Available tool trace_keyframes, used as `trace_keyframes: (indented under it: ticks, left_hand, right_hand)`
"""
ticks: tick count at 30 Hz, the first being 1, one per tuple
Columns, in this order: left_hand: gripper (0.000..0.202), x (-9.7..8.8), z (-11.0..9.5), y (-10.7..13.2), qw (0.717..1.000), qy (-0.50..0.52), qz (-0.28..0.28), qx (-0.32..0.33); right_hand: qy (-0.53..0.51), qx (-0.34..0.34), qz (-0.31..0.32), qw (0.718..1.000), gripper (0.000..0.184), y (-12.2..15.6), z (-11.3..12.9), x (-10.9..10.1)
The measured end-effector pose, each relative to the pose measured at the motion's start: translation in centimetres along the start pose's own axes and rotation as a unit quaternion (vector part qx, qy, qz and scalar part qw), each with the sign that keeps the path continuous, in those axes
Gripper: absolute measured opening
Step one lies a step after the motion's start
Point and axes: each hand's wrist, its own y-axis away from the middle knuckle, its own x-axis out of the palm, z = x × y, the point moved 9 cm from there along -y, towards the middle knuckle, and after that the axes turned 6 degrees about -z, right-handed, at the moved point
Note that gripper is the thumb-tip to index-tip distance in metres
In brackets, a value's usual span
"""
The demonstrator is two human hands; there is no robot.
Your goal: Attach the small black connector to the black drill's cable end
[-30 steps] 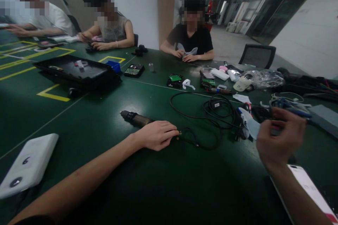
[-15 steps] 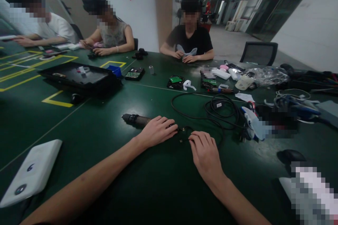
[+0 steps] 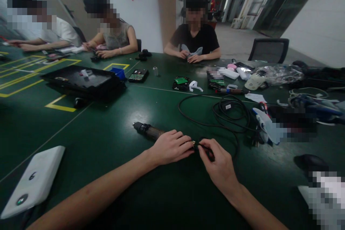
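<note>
A dark cylindrical hand tool (image 3: 147, 130) lies on the green table (image 3: 107, 129), its tip pointing left. My left hand (image 3: 171, 146) is wrapped over its rear end, fingers closed. My right hand (image 3: 218, 163) sits just to the right, fingers pinched on the black cable (image 3: 215, 115) where it meets the tool; a small brass-coloured connector (image 3: 193, 143) shows between the two hands. From there the cable runs off in loops to the right.
A white flat box (image 3: 33, 179) lies at the near left. A black tray (image 3: 81, 79), circuit boards (image 3: 180, 81) and small parts sit mid-table. Tools, bags and wires crowd the right side. Three people sit across the table, working with their own hands.
My right hand came down from the raised position at the right and settled on the cable next to my left hand. The left hand stayed on the tool.
</note>
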Motion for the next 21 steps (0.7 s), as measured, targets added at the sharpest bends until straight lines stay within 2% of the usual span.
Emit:
trace_keyframes:
  ticks: [4,10,21]
  left_hand:
    - [0.031,0.08,0.12,-0.01,1.0,0.013,0.001,0.001]
    - [0.029,-0.02,0.38,-0.01,0.999,0.031,0.009,-0.009]
    - [0.029,-0.01,0.32,-0.02,1.0,0.03,0.003,-0.009]
  right_hand:
    - [-0.005,0.002,0.008,1.0,0.014,-0.07,0.19,-0.15]
    - [0.02,0.011,0.012,1.0,0.003,-0.08,0.39,-0.18]
    - [0.014,0.014,0.035,0.999,0.01,-0.11,0.15,0.24]
